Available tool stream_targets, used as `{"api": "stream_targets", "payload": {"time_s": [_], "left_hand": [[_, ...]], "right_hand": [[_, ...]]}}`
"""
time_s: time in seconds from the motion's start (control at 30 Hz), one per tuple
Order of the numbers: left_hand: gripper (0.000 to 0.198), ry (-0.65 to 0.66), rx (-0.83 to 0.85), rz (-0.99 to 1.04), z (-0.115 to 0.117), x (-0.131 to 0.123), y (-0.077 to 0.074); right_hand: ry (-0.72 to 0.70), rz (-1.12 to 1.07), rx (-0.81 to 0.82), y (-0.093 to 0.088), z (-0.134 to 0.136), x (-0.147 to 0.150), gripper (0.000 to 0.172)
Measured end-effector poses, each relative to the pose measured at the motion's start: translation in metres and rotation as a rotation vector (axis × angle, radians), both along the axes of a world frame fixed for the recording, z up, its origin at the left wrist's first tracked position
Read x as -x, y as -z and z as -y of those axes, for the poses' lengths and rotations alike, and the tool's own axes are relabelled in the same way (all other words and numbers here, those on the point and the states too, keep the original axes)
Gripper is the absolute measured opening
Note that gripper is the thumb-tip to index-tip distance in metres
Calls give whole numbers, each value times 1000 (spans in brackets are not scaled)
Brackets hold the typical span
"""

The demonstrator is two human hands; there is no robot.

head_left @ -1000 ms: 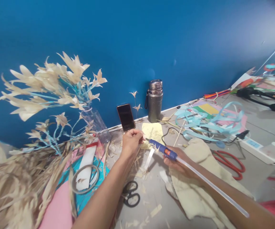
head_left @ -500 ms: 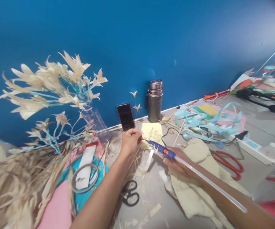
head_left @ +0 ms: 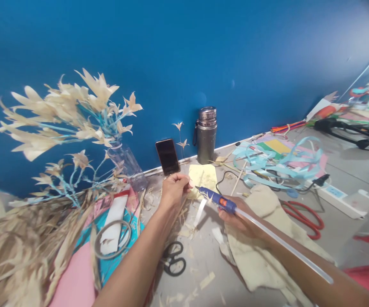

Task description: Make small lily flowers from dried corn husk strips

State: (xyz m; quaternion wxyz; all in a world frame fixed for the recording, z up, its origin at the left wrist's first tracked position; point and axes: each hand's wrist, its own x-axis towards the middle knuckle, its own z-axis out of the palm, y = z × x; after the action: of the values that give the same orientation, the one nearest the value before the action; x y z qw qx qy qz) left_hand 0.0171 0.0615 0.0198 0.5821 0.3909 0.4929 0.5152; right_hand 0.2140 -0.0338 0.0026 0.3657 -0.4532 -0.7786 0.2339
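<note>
My right hand (head_left: 233, 217) grips a blue hot glue gun (head_left: 214, 197) with an orange patch. A long clear glue stick (head_left: 286, 243) sticks out of its back, over my forearm. The nozzle points at my left hand (head_left: 176, 187), a short gap from its fingertips. Thumb and forefinger of that hand are pinched together; what is between them is too small to make out. Beneath the nozzle lies a yellow sheet (head_left: 202, 174). A white strip (head_left: 199, 213) hangs below the gun, and black-handled scissors (head_left: 174, 259) lie nearer me.
Pale husk flowers (head_left: 65, 111) stand in a clear bottle (head_left: 128, 166) at left, above dry husks (head_left: 18, 251) and a tape roll (head_left: 112, 238). A phone (head_left: 167, 157) and flask (head_left: 207, 136) stand by the wall. Blue ribbon (head_left: 280, 162), red-handled scissors (head_left: 304, 217), cloth (head_left: 261, 238) and power strip (head_left: 344, 198) lie right.
The view has shifted slightly. The glue gun's nozzle is a little farther from my left fingertips; both hands keep their grip.
</note>
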Motion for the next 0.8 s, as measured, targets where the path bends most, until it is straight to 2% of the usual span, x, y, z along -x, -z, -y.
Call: {"api": "stream_targets", "payload": {"time_s": [0.4,0.8], "left_hand": [[11,-14,-17,-2,-4,4,2],[12,1,-74,-79,1,-3,1]], "right_hand": [[27,-44,9,-1,4,-3,34],[12,-11,48,-4,2,0,39]]}}
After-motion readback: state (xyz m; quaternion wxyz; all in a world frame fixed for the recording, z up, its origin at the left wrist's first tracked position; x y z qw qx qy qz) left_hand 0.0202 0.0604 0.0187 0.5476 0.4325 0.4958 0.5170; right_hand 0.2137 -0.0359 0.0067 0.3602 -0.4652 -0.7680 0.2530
